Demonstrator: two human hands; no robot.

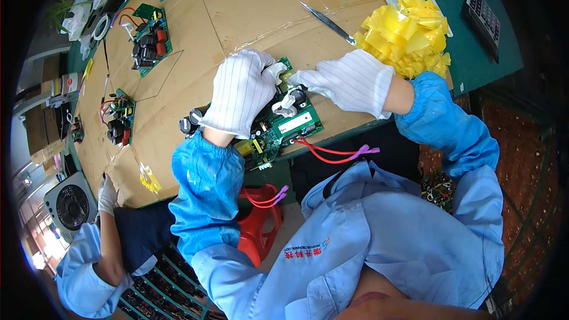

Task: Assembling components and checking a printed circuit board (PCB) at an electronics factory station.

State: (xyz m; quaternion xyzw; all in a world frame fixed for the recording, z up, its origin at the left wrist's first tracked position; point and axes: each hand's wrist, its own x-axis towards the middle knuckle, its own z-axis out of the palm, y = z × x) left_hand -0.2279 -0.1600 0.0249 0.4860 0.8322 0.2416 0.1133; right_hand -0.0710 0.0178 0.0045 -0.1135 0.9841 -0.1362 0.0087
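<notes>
A green circuit board (278, 127) with black capacitors and red wires (326, 153) lies at the near edge of a cardboard-covered table (237, 6). My left hand (240, 98), in a white striped glove, presses down on the board's left half. My right hand (349, 80), also gloved, pinches a small part at the board's top middle, fingertips meeting those of the left hand. Both forearms wear blue sleeve covers.
A heap of yellow tape pieces (409, 32) lies right of my hands, metal tweezers (329, 22) behind them. More green boards (151, 38) (118, 117) sit to the left. A calculator (483, 18) is far right. Another person's gloved hand (108, 194) rests at the left edge. A red stool (261, 225) stands below.
</notes>
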